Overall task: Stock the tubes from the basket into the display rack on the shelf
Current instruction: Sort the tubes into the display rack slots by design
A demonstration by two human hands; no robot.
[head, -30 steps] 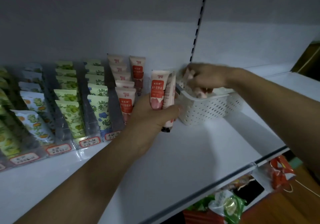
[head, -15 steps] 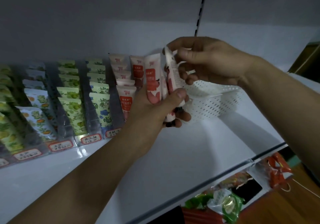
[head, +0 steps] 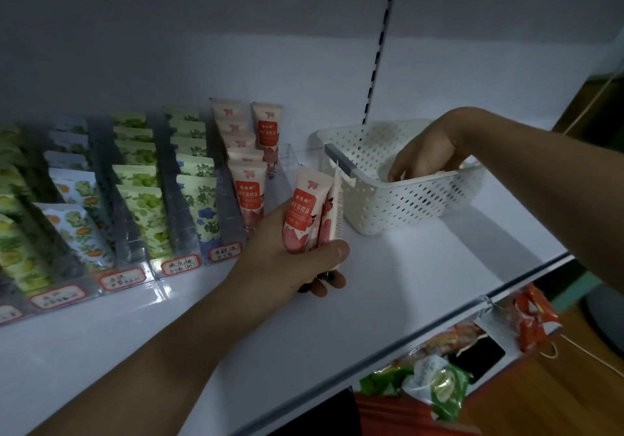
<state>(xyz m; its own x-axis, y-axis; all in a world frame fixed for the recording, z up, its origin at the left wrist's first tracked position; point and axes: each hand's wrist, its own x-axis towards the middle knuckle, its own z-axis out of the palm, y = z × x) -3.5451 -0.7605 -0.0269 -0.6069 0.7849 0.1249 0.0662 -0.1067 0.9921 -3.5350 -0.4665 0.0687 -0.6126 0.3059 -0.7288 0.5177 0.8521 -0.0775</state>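
Left hand (head: 287, 260) grips pink tubes (head: 312, 212); right hand (head: 427, 152) reaches inside basket (head: 405, 206).

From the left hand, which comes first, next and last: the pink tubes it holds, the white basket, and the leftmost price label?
1. pink tubes: gripped in the left hand itself.
2. white basket: just to its right, on the shelf.
3. leftmost price label: far left, at the front of the display rack.
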